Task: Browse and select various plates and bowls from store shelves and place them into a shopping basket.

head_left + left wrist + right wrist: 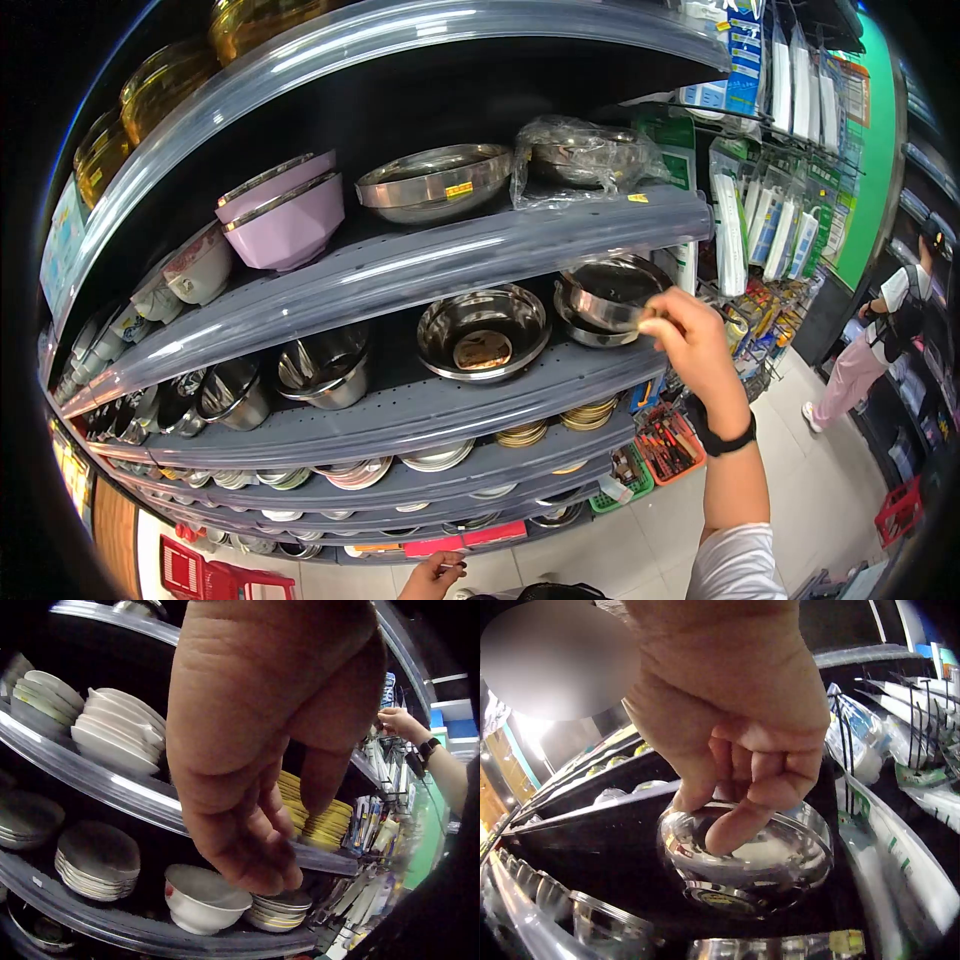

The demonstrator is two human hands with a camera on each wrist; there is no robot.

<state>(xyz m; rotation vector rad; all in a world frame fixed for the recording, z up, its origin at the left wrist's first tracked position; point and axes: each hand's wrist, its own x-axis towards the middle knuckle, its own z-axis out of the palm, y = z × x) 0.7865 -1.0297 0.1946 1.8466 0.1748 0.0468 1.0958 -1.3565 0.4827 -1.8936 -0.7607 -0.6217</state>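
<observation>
My right hand (692,345) pinches the rim of a shiny steel bowl (606,309) between thumb and fingers, at the right end of the middle shelf. The bowl is tilted over another steel bowl (590,336) underneath it. From the right wrist view, the thumb and index finger (739,829) straddle the edge of the gripped bowl (787,866). A wide steel bowl (485,333) with a brown label inside stands to its left. My left hand (435,577) hangs low in front of the shelves, its fingers (247,847) loosely curled and holding nothing.
Above are lilac bowls (290,225), a steel basin (435,185) and plastic-wrapped bowls (590,155). Stacked plates (437,456) fill lower shelves. Packaged goods (780,220) hang at the right. A red stool (215,575) and another person (865,350) are farther off.
</observation>
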